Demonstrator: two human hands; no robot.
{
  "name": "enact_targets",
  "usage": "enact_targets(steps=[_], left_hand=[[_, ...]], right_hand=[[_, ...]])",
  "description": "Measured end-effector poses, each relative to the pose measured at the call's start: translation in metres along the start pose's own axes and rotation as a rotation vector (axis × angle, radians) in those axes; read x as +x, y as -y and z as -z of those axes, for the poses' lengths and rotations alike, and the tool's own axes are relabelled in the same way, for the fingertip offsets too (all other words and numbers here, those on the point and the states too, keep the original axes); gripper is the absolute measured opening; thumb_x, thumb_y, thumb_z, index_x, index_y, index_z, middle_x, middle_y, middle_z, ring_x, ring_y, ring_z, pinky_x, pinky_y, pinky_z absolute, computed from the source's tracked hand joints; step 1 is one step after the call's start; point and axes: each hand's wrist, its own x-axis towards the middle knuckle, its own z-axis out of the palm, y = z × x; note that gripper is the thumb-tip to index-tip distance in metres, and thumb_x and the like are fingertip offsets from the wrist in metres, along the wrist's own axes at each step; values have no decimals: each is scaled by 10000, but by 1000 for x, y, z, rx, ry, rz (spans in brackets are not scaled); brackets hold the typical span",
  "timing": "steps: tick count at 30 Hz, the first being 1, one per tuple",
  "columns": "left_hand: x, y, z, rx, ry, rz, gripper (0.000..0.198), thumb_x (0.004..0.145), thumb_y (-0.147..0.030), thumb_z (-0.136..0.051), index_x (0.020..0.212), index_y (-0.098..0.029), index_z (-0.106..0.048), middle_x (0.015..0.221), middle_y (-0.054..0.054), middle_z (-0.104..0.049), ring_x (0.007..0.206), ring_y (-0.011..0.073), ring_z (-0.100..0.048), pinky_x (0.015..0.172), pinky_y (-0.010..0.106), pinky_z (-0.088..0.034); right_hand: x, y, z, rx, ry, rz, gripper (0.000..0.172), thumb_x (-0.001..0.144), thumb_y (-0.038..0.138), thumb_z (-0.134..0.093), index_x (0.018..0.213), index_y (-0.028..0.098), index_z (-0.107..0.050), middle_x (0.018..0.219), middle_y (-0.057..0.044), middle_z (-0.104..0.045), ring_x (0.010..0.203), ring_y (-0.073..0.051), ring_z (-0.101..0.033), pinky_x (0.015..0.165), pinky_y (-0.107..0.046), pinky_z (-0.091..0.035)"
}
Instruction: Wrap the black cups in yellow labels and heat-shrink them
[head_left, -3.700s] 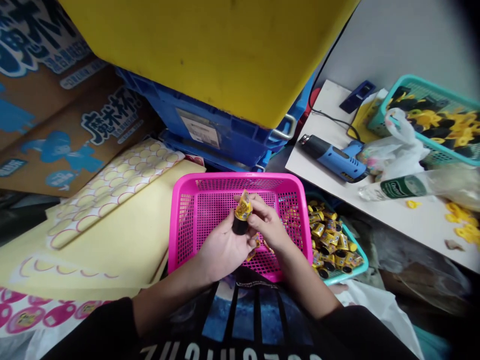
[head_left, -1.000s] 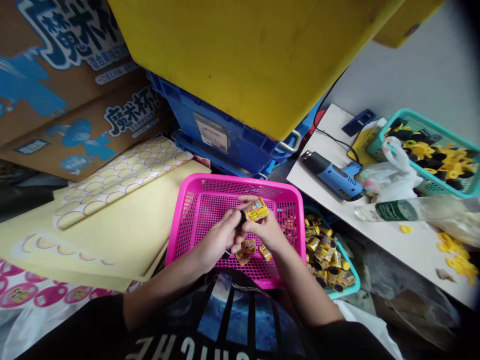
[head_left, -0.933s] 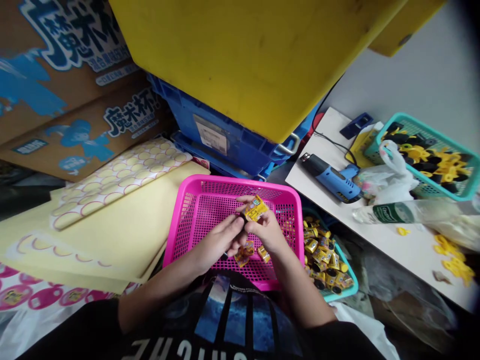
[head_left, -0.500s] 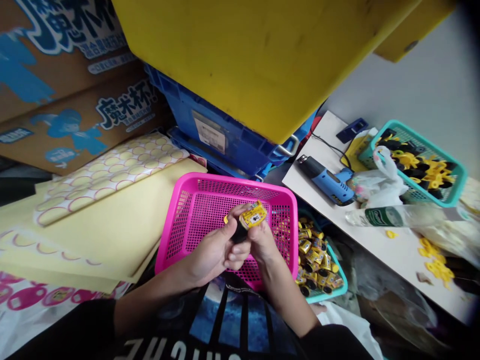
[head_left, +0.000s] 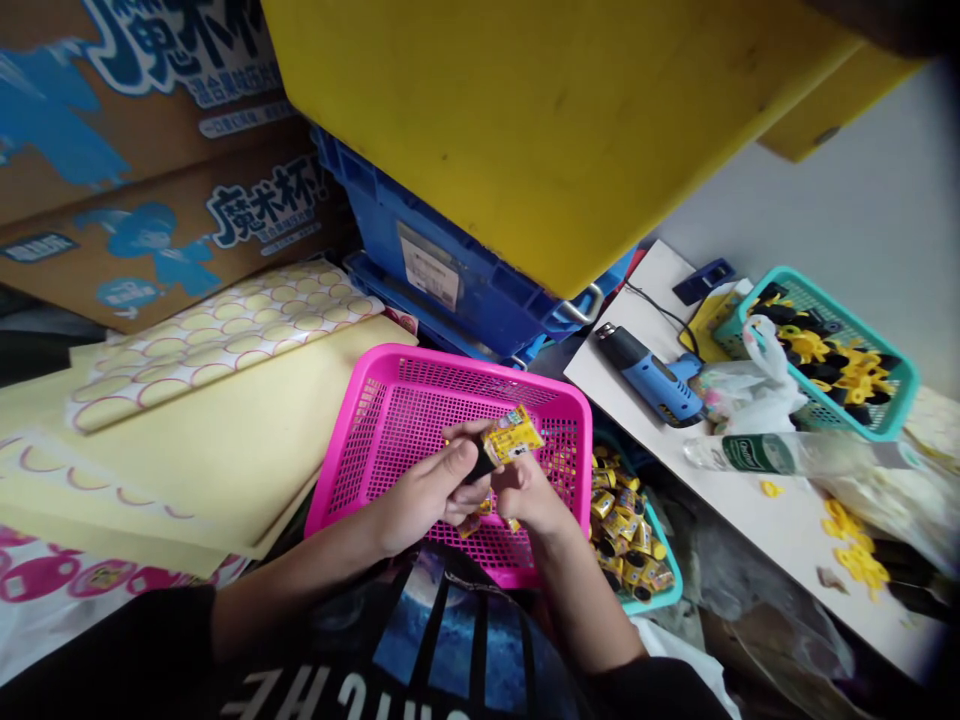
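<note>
My left hand (head_left: 427, 492) is closed around a small black cylinder-shaped piece with a yellow printed sleeve (head_left: 513, 434) at its end. Curled fingers of my right hand (head_left: 531, 490) meet the sleeve's lower edge; their tips are partly hidden behind it. Both hands are over a pink mesh basket (head_left: 390, 362), where several small yellow printed pieces lie below them and to the right. Just right of this basket, a teal basket (head_left: 670, 545) is heaped with yellow-and-black wrapped pieces (head_left: 626, 530).
A white table (head_left: 739, 515) on the right bears a blue heat gun (head_left: 651, 375), a plastic bottle (head_left: 765, 453) and a teal basket (head_left: 904, 400) of yellow and black parts. Yellow sheets (head_left: 225, 440) lie left. Cartons (head_left: 180, 230), a blue crate (head_left: 382, 220) and a yellow bin (head_left: 540, 130) stand behind.
The sleeve stands out further from my left hand, tilted to the upper right. My right hand has dropped slightly, and yellow pieces show in the basket beneath. The view has shifted a little.
</note>
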Motion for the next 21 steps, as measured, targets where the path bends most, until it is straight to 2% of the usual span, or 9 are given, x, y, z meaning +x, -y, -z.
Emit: enact_targets(steps=[3, 6, 9, 11, 14, 17, 19, 21], left_hand=[[2, 1, -1, -33, 59, 20, 542, 839, -674, -523, 654, -169, -454, 555, -55, -319, 469, 57, -205, 436, 229, -136], [4, 4, -2, -63, 53, 22, 540, 827, -698, -515, 699, -176, -462, 545, -66, -306, 460, 56, -185, 437, 225, -127], [3, 8, -2, -76, 55, 22, 536, 803, -714, -535, 782, -180, -497, 559, -66, -327, 461, 55, -196, 439, 218, -139], [2, 11, -1, -96, 65, 52, 552, 801, -731, -516, 829, -180, -523, 549, -70, -320, 457, 55, -195, 440, 213, -145], [1, 10, 1, -142, 32, 94, 573, 790, -734, -529, 971, -191, -563, 542, -77, -315, 452, 55, -199, 437, 199, -145], [1, 5, 2, -165, -51, 48, 612, 762, -732, -570, 1068, -202, -579, 600, -50, -398, 464, 56, -253, 426, 194, -163], [2, 1, 2, -163, -67, -5, 654, 698, -737, -640, 1044, -184, -602, 606, -46, -412, 462, 47, -249, 413, 190, -153], [3, -1, 0, -151, -75, -27, 599, 665, -676, -723, 956, -163, -621, 573, -60, -378, 455, 34, -221, 405, 184, -131]], right_hand=[[2, -5, -6, 38, -187, 77, 684, 685, 708, -691, 1177, 253, -555, 1195, -102, -600, 1021, -250, -621, 835, -368, -538], [7, -8, -10, -47, -290, 103, 639, 668, 703, -702, 1090, 234, -603, 1057, -91, -642, 922, -244, -632, 793, -356, -532], [9, -7, -9, -80, -254, 118, 612, 667, 701, -703, 1032, 214, -638, 921, -75, -653, 827, -240, -634, 749, -361, -524], [8, -6, -8, -147, -223, 124, 509, 718, 639, -702, 988, 210, -656, 897, -66, -651, 828, -232, -633, 756, -360, -519], [2, -2, -10, -285, -206, 74, 380, 779, 537, -702, 989, 223, -660, 920, -50, -657, 824, -204, -628, 755, -347, -525], [-2, 4, -14, -404, -186, 115, 363, 768, 421, -741, 1073, 258, -630, 1081, -55, -652, 977, -217, -628, 842, -378, -529], [0, 11, -16, -488, -176, 196, 360, 756, 352, -758, 1084, 280, -629, 1154, -54, -638, 1074, -229, -605, 915, -418, -503], [4, 19, -16, -622, -166, 265, 343, 744, 309, -773, 1061, 295, -644, 1129, -38, -654, 1071, -228, -600, 944, -445, -470]])
